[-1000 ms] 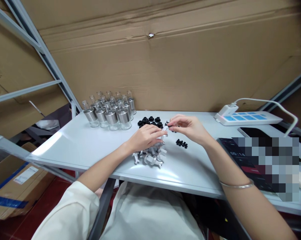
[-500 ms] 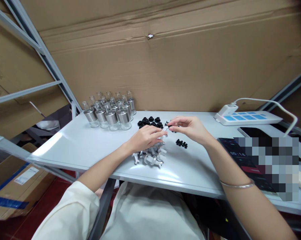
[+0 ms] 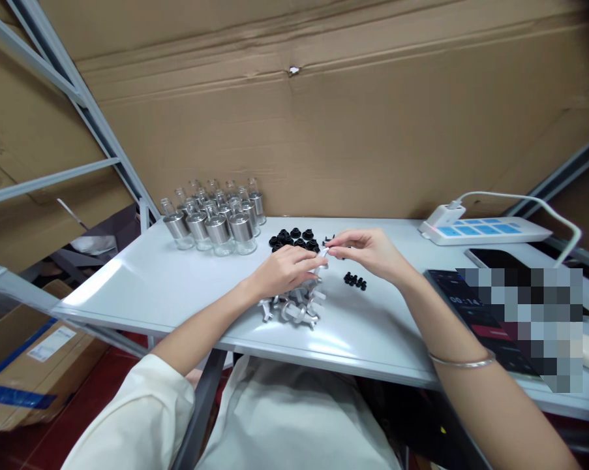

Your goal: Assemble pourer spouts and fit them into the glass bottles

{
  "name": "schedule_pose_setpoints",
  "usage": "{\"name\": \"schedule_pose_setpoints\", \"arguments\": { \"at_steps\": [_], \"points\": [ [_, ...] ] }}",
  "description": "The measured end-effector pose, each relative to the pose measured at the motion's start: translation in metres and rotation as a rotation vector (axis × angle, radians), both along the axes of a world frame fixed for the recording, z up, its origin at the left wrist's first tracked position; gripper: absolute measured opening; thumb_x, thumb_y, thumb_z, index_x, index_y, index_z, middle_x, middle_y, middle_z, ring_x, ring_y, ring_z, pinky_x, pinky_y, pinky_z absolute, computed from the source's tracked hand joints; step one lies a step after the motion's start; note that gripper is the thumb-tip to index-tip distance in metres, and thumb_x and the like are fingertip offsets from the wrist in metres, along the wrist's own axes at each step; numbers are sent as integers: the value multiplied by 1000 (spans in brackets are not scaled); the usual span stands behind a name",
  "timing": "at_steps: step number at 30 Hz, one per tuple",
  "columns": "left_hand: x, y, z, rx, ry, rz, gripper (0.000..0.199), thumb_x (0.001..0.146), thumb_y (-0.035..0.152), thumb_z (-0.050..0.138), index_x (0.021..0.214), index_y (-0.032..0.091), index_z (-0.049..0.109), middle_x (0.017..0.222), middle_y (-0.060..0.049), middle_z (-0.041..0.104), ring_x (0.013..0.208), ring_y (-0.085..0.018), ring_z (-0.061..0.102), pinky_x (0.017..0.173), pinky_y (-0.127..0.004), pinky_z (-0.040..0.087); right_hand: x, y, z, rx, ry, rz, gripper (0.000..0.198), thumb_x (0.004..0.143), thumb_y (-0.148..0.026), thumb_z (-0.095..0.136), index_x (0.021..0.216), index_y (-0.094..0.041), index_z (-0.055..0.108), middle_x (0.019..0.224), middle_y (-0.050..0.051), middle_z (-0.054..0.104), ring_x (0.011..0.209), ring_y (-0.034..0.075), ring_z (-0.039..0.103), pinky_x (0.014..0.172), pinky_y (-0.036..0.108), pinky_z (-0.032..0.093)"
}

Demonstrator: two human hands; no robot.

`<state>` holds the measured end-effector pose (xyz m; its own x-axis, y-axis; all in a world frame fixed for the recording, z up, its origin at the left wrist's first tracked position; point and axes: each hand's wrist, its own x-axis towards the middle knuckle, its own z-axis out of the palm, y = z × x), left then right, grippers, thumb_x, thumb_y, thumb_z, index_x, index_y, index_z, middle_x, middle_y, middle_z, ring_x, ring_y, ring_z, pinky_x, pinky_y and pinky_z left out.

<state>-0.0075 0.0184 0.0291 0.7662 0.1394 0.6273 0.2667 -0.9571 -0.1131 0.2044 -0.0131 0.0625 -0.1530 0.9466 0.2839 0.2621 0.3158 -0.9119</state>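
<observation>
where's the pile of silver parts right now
In the head view, the pile of silver parts lies near the front edge of the table, partly hidden by the left hand, left of a small black cluster.

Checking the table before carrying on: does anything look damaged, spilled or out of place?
Only the cardboard behind the table: a small ragged hole breaks its crease, white against brown. The silver parts lie jumbled by the left hand, but no spill shows, and the bottles stand upright.
</observation>
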Motion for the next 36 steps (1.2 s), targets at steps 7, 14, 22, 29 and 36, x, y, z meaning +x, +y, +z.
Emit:
{"name": "schedule_pose_setpoints", "arguments": {
  "at_steps": [7, 14, 22, 29, 36],
  "points": [
    [-1, 1, -1, -13, 25, 8, 26, 94, 29, 43, 111, 16, 58, 103, -9, 68, 93, -15, 63, 79, -29, 48, -1, -1, 1, 25, -31, -2, 30, 59, -47, 77, 64, -18, 71, 64, 3, 66, 57, 13, 55, 61, 32, 46],
    [0, 0, 1, 27, -47, -8, 26, 93, 30, 45, 112, 15, 56, 102, -9, 68, 92, -15, 64, 78, -28, 50, 0, 0, -1, -56, 125, 45, 37, 69, -55, 68, 76, -18, 71, 62, 1, 60, 55, 12, 51, 60, 30, 44],
    [-1, -1, 0, -5, -76, -14, 31, 93, 32, 45, 118, 16, 51, 105, -11, 67, 98, -15, 63, 82, -29, 51, -1, -2, -1, -453, 453, 317, 24, 76, -34, 65, 95, -19, 67, 69, 0, 61, 49, 6, 47, 51, 24, 42],
    [-1, -2, 1, 32, -98, -4, 30, 93, 30, 45, 118, 15, 51, 104, -11, 66, 96, -14, 63, 80, -28, 51, -2, -2, -2, -507, 525, 287, 24, 66, -27, 73, 88, -21, 66, 69, -1, 65, 51, 7, 52, 50, 21, 42],
    [-2, 0, -1, 31, -58, -19, 32, 91, 27, 48, 121, 15, 51, 106, -11, 65, 99, -15, 61, 82, -29, 51, -5, -3, 0, -522, 527, 259, 18, 66, -25, 71, 82, -19, 65, 64, 0, 64, 59, 10, 58, 53, 22, 44]
  ]
}}
